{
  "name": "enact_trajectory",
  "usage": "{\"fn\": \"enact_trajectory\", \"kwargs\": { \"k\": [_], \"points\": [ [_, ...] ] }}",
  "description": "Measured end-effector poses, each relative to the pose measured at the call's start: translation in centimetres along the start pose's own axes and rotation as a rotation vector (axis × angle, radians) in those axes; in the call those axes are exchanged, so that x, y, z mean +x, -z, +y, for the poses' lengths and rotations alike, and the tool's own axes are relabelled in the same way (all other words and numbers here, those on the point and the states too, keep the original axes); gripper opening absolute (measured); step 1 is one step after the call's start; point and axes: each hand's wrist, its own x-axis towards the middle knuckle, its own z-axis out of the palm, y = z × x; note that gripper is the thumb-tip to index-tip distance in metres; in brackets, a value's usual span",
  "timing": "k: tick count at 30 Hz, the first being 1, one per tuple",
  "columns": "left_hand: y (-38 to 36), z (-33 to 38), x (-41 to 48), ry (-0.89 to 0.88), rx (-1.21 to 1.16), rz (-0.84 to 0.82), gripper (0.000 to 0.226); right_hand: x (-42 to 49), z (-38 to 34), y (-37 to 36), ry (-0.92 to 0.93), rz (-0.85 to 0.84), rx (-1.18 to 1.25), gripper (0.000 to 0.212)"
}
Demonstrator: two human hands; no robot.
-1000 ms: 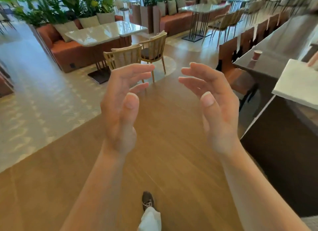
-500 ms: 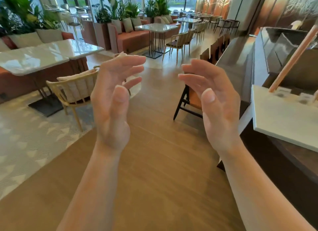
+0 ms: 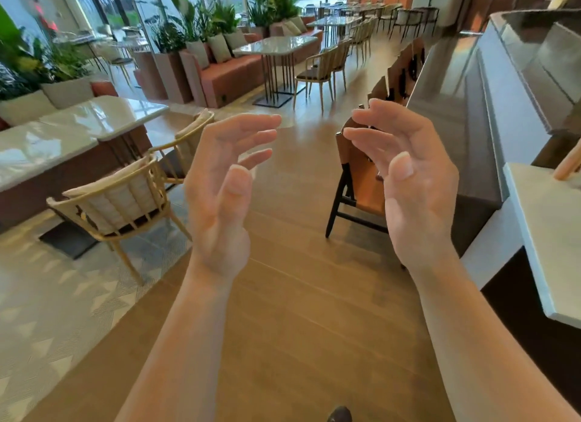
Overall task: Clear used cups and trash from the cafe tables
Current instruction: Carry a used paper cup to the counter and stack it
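My left hand and my right hand are raised in front of me, palms facing each other, fingers relaxed and holding nothing. A gap of wooden floor shows between them. No cup or trash is visible on the tables in view. A white marble table stands at the left, and a second marble table stands farther back.
A cane chair stands at the left table. An orange-seated dark chair sits at the long dark counter on the right. A white slab juts out at the near right. Wooden floor runs ahead.
The view has swung from the left seating area toward the aisle along the counter. The red cup seen on the counter earlier is out of view. Both hands stay raised and empty.
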Motion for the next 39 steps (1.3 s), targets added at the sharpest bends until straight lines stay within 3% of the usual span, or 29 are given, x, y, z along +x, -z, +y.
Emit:
{"fn": "enact_trajectory", "kwargs": {
  "k": [5, 20, 28, 32, 39],
  "points": [
    [-4.9, -7.1, 9.0, -0.05, -0.024, -0.03, 0.065, 9.3, 6.3, 5.8, 0.064, 0.053, -0.013, 0.074],
    [-20.2, -32.7, 22.9, 0.034, -0.149, -0.081, 0.062, 23.1, 26.9, 22.8, -0.024, 0.085, -0.193, 0.077],
    [-32.2, -47.8, 34.3, 0.045, -0.224, -0.084, 0.056, 33.0, 38.3, 34.6, -0.067, 0.124, -0.3, 0.075],
    [-38.0, -54.6, 36.4, 0.101, -0.233, -0.165, 0.048, 34.5, 43.9, 39.6, -0.159, 0.178, -0.305, 0.08],
    [-45.2, -66.6, 36.6, 0.318, -0.132, -0.137, 0.065, 36.1, 57.3, 47.5, -0.329, 0.196, -0.286, 0.074]
  ]
}}
